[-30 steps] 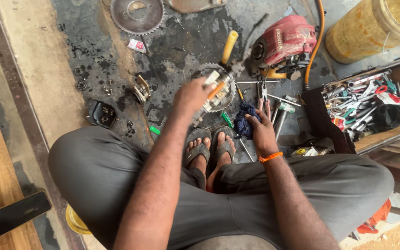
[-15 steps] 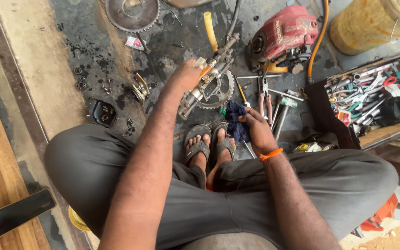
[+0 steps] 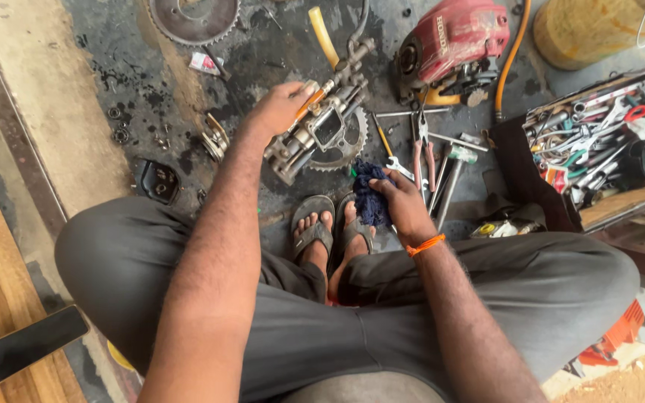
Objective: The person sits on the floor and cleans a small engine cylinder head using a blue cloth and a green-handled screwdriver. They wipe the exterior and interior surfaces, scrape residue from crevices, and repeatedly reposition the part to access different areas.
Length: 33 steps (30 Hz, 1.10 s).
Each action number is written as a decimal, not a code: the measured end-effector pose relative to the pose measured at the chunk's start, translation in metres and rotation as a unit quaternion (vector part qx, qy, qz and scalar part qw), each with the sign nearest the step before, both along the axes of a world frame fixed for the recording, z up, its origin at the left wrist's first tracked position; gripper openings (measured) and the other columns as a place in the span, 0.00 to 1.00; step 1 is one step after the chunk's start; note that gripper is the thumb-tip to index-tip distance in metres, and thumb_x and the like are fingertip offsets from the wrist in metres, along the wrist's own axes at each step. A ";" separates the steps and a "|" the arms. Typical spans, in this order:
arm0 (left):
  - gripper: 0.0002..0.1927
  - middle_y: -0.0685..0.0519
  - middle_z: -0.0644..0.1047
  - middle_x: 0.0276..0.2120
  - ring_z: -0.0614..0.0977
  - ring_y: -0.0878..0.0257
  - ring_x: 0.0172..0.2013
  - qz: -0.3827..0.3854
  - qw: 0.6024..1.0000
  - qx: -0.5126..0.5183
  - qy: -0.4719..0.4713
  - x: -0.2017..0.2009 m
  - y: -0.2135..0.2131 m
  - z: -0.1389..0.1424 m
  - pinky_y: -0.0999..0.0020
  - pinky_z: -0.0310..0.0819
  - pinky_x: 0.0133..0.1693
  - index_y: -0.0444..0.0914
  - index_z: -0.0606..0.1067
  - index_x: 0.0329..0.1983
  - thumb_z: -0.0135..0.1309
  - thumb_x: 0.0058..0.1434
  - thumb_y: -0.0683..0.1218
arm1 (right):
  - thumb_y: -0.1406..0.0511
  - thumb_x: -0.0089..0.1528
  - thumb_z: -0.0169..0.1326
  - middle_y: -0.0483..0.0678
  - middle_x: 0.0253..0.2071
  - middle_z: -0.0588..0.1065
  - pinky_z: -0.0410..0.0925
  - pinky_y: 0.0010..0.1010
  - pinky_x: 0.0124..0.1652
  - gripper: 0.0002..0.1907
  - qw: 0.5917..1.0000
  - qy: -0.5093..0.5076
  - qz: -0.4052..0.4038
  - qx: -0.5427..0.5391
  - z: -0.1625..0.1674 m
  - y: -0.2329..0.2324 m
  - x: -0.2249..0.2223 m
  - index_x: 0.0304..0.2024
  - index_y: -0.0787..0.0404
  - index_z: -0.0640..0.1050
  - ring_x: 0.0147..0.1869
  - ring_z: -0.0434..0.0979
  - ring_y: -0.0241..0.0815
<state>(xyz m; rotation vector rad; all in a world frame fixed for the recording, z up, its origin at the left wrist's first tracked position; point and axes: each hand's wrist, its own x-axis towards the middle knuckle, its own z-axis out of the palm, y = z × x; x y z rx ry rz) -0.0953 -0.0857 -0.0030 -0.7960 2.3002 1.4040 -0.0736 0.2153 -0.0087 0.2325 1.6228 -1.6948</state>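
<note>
A person sits cross-legged on an oily floor, seen from above. At far left a dark phone [image 3: 30, 342] lies on wood. The left hand [image 3: 281, 108] reaches forward, fingers closed around a metal pump assembly [image 3: 321, 133], which rests on a toothed sprocket [image 3: 341, 145] just ahead of the sandalled feet. The right hand [image 3: 404, 203], with an orange wristband, grips a dark blue rag [image 3: 369, 195] beside the feet. Pliers [image 3: 420, 145] lie just beyond, a red engine [image 3: 460, 45] farther up, and an open toolbox [image 3: 599, 145] at right.
</note>
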 end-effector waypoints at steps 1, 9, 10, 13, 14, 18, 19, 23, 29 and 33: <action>0.23 0.52 0.70 0.67 0.73 0.55 0.62 -0.001 1.000 -0.006 0.011 -0.002 -0.002 -0.002 0.45 0.65 0.62 0.53 0.68 0.69 0.43 0.72 0.60 | 0.68 0.65 0.52 0.48 0.40 0.79 0.73 0.24 0.38 0.17 1.000 -0.006 -0.007 0.000 0.000 -0.001 -0.001 0.55 0.66 0.77 0.38 0.79 0.34; 0.23 0.52 0.71 0.65 0.74 0.56 0.59 0.050 0.996 0.055 -0.053 0.001 -0.016 0.002 0.41 0.68 0.59 0.55 0.69 0.69 0.40 0.73 0.60 | 0.68 0.64 0.52 0.47 0.42 0.80 0.73 0.24 0.40 0.17 1.000 -0.020 -0.011 0.008 0.006 -0.003 -0.003 0.56 0.65 0.76 0.40 0.79 0.34; 0.22 0.52 0.72 0.64 0.75 0.57 0.58 0.047 0.997 0.054 -0.042 0.001 -0.015 0.003 0.43 0.70 0.59 0.55 0.69 0.68 0.41 0.73 0.60 | 0.68 0.64 0.52 0.47 0.42 0.80 0.73 0.24 0.40 0.17 1.000 -0.025 -0.014 0.011 0.006 -0.003 -0.004 0.56 0.65 0.76 0.40 0.80 0.34; 0.22 0.50 0.77 0.59 0.80 0.56 0.53 0.042 0.997 0.061 -0.028 0.001 -0.008 0.005 0.47 0.74 0.57 0.55 0.71 0.67 0.41 0.73 0.58 | 0.68 0.64 0.52 0.47 0.41 0.80 0.73 0.23 0.40 0.17 0.999 -0.031 -0.018 0.015 0.001 -0.004 -0.007 0.55 0.65 0.76 0.40 0.80 0.34; 0.21 0.51 0.78 0.58 0.81 0.56 0.52 0.021 0.999 0.049 -0.014 0.000 -0.003 0.004 0.49 0.75 0.56 0.55 0.72 0.66 0.43 0.72 0.58 | 0.68 0.64 0.52 0.47 0.41 0.80 0.73 0.23 0.40 0.16 0.999 -0.028 -0.017 0.014 -0.001 -0.005 -0.007 0.55 0.64 0.76 0.40 0.80 0.33; 0.20 0.53 0.79 0.55 0.82 0.57 0.51 -0.060 0.996 -0.006 0.060 -0.004 0.013 0.002 0.54 0.75 0.56 0.51 0.76 0.62 0.50 0.68 0.56 | 0.69 0.65 0.53 0.45 0.39 0.78 0.72 0.23 0.38 0.15 1.000 -0.012 -0.020 -0.011 -0.006 -0.006 -0.010 0.54 0.66 0.76 0.38 0.78 0.33; 0.19 0.53 0.79 0.55 0.81 0.58 0.52 -0.077 0.993 -0.023 0.084 -0.004 0.015 0.001 0.55 0.74 0.56 0.51 0.77 0.60 0.52 0.67 0.56 | 0.69 0.65 0.53 0.45 0.38 0.78 0.72 0.23 0.37 0.14 1.000 0.002 -0.019 -0.007 -0.006 -0.006 -0.010 0.53 0.66 0.76 0.37 0.78 0.33; 0.22 0.52 0.77 0.58 0.79 0.57 0.57 -0.085 0.991 -0.046 0.094 -0.002 0.017 -0.002 0.54 0.71 0.59 0.50 0.76 0.61 0.54 0.66 0.58 | 0.68 0.65 0.53 0.45 0.36 0.78 0.73 0.25 0.35 0.14 0.998 0.054 -0.018 0.018 0.000 -0.007 -0.005 0.52 0.67 0.76 0.34 0.78 0.34; 0.24 0.52 0.75 0.62 0.76 0.57 0.60 -0.066 0.991 -0.046 0.106 0.003 0.021 -0.009 0.54 0.68 0.61 0.51 0.74 0.64 0.54 0.66 0.59 | 0.66 0.64 0.61 0.50 0.43 0.79 0.74 0.34 0.44 0.20 0.895 0.400 0.107 0.165 0.009 -0.026 0.008 0.57 0.65 0.76 0.44 0.82 0.41; 0.24 0.53 0.76 0.61 0.78 0.58 0.59 -0.060 0.992 -0.044 0.098 0.004 0.022 -0.009 0.56 0.70 0.61 0.51 0.74 0.63 0.53 0.66 0.59 | 0.65 0.61 0.61 0.56 0.47 0.76 0.73 0.45 0.40 0.24 0.765 0.551 0.201 0.266 0.003 -0.049 0.007 0.60 0.60 0.76 0.43 0.79 0.58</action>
